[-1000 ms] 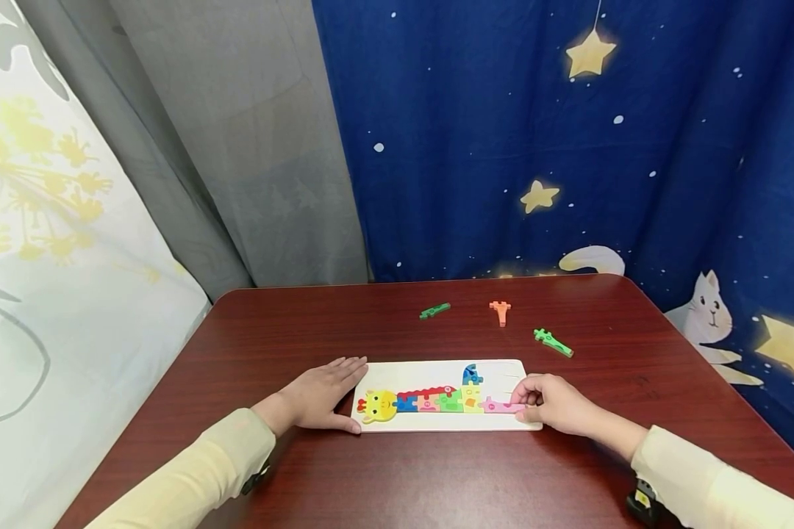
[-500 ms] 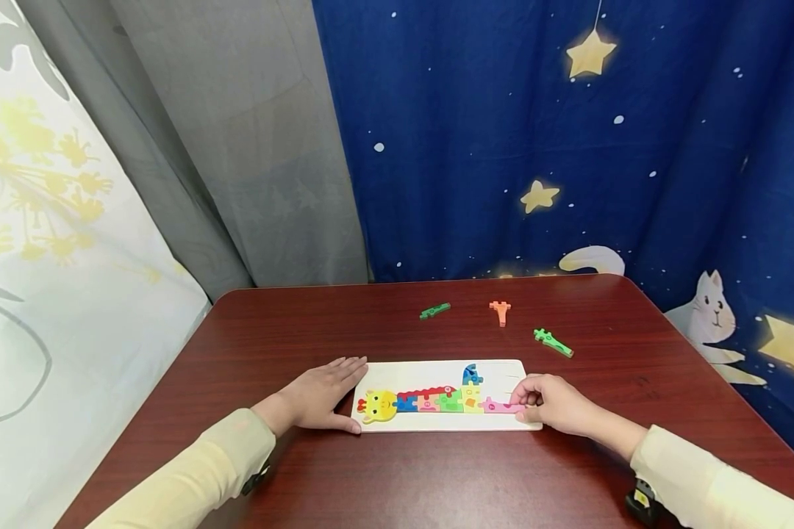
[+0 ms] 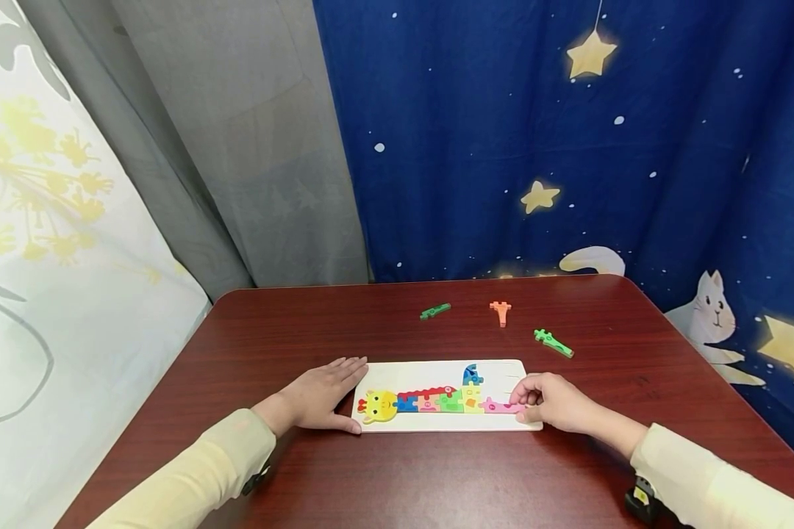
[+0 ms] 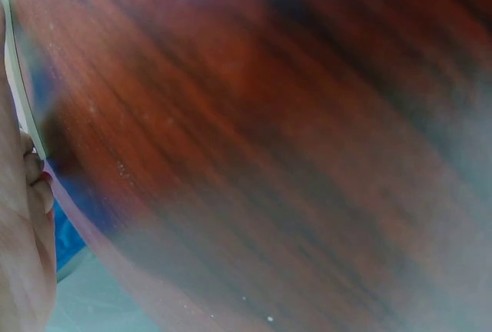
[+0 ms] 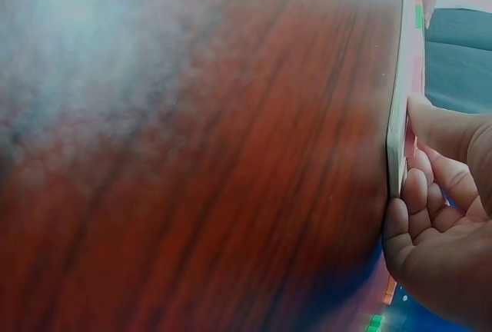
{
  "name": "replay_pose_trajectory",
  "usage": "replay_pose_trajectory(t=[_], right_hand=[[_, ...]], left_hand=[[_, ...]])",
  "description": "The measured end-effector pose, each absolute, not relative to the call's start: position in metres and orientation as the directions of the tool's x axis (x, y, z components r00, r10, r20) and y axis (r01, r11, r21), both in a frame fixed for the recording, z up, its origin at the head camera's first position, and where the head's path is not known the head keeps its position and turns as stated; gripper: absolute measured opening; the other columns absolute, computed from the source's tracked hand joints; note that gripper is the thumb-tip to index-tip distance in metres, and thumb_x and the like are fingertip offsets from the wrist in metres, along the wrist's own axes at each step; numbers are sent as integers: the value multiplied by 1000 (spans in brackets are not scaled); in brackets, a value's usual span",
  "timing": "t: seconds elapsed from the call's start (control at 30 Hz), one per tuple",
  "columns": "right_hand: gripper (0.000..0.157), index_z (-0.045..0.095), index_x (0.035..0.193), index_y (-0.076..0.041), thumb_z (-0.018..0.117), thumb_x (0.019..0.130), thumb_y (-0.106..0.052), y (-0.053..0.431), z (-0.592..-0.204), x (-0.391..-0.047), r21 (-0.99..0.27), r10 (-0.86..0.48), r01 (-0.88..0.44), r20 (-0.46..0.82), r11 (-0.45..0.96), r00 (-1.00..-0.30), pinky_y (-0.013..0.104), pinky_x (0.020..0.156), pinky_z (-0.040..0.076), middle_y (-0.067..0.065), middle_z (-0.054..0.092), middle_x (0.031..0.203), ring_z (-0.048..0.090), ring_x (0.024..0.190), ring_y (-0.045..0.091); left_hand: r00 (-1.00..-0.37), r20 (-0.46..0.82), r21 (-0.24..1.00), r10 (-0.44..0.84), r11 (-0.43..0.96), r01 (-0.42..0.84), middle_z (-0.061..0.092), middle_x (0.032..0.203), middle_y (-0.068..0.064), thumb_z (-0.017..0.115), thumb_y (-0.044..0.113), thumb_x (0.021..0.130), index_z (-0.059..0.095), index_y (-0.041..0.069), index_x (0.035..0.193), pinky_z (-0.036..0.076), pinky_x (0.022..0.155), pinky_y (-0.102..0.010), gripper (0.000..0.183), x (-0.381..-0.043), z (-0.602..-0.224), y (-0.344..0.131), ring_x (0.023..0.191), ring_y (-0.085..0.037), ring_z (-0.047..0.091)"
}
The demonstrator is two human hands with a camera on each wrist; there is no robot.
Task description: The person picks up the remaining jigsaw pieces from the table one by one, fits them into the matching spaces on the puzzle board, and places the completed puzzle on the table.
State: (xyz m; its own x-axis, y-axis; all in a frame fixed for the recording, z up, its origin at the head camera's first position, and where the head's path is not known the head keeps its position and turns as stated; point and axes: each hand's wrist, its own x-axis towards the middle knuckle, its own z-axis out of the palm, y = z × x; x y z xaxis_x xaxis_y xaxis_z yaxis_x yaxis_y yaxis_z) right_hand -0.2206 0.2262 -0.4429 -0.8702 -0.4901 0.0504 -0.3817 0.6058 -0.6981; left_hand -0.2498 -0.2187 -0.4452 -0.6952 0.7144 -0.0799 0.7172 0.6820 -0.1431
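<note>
A white puzzle board [image 3: 423,373] lies on the table with a yellow giraffe head [image 3: 378,406] at its left end. Joined coloured pieces run rightward from the head, with a blue piece [image 3: 471,375] above the yellow one. My right hand [image 3: 559,404] pinches the end of a pink puzzle piece [image 3: 498,406] at the board's right side. That piece meets the yellow piece; whether it sits fully down I cannot tell. My left hand [image 3: 324,394] rests at the board's left edge, fingers straight. In the right wrist view, curled fingers [image 5: 419,201] touch the board's edge.
Behind the board, a dark green piece [image 3: 434,311], an orange piece [image 3: 501,313] and a light green piece [image 3: 553,343] lie loose on the brown table [image 3: 423,477]. A blue starry curtain [image 3: 463,184] hangs beyond the table's far edge.
</note>
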Motion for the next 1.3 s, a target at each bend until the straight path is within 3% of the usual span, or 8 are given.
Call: replay_pose_trajectory(t=[0.8, 1.3], right_hand=[[17, 70, 93, -6, 80, 79, -8, 231, -437, -231, -760, -443, -341, 78, 554, -893, 23, 62, 45, 1, 58, 77, 51, 72, 18], [17, 71, 95, -3, 78, 82, -9, 231, -426, -238, -768, -328, -304, 130, 563, -936, 23, 61, 45, 2, 59, 78, 52, 74, 20]], left_hand=[[-695, -76, -141, 715, 682, 718, 22, 159, -9, 29, 88, 78, 23, 6, 154, 18, 116, -36, 112, -251, -444, -219, 145, -22, 20], [-689, -76, -134, 721, 677, 724, 23, 159, -10, 30, 87, 79, 24, 5, 154, 18, 116, -36, 111, -250, -444, -218, 145, -23, 21]])
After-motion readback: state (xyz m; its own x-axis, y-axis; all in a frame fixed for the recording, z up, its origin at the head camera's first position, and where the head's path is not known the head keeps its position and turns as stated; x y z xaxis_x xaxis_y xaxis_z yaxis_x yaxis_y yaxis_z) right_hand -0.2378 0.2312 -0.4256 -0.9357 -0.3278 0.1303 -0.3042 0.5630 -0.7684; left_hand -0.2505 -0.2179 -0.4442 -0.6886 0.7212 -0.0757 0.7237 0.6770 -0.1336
